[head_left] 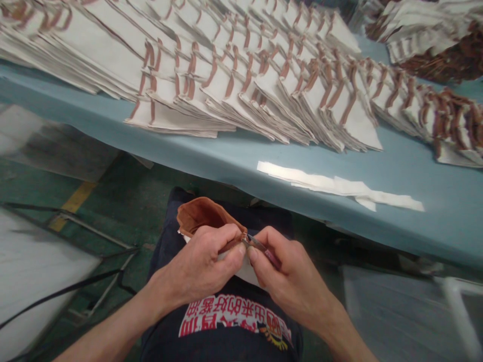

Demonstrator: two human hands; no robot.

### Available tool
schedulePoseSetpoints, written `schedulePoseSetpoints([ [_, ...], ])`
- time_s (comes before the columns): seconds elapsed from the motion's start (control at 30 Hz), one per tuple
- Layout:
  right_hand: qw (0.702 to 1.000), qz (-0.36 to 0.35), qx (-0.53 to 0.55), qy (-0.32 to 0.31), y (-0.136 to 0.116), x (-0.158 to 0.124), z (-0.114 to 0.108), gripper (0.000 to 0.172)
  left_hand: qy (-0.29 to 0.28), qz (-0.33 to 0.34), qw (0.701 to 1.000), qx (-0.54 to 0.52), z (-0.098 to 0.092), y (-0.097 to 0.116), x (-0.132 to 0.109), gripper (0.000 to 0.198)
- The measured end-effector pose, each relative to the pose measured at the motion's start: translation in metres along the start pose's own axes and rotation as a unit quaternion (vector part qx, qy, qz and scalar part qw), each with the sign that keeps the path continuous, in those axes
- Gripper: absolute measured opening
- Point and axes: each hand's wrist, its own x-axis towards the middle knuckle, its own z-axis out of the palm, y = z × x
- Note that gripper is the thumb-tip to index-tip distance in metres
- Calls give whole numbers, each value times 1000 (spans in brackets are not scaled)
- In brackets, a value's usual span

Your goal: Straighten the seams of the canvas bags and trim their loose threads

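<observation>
Over the lap lies a white fabric piece with a brown lining (206,213), its brown mouth standing partly open to the left. My left hand (211,261) is closed on the edge of this piece, thumb and forefinger pinching close to the seam. Between the fingers of my right hand (281,261) is a small tool with a dark red handle (272,257) and a thin metal end, perhaps thread snips. Its tip touches the pinched edge beside my left fingertips. The exact spot being worked is too small to make out.
Overlapping rows of white pieces with brown trim (241,75) cover the blue table (211,156). White strips (339,186) lie near its front edge. More bundles (437,40) sit at the far right. A dark apron with red lettering (234,317) covers the lap. Metal frames (113,236) stand at left.
</observation>
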Motion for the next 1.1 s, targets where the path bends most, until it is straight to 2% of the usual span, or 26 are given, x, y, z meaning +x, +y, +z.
schedulePoseSetpoints([
  [0.17, 1000, -1, 11, -26, 4, 3, -6, 19, -2, 19, 1000, 22, 1, 0, 1, 24],
  [0.3, 993, 19, 109, -45, 11, 8, -4, 24, -16, 3, 1000, 2, -1, 0, 1, 25],
  [0.47, 977, 35, 203, -60, 15, 10, 3, 28, -37, 2, 999, -23, -3, 0, -1, 26],
  [0.67, 943, 80, 305, -104, 11, 12, 0, 45, -57, 38, 998, -5, -9, 2, 5, 29],
  [0.87, 928, 100, 327, -148, 13, 19, -10, 49, -73, 10, 997, 36, -13, 3, 6, 33],
  [1.1, 917, 124, 301, -230, 14, 29, -23, 49, -106, -35, 990, -90, -16, 2, 6, 33],
])
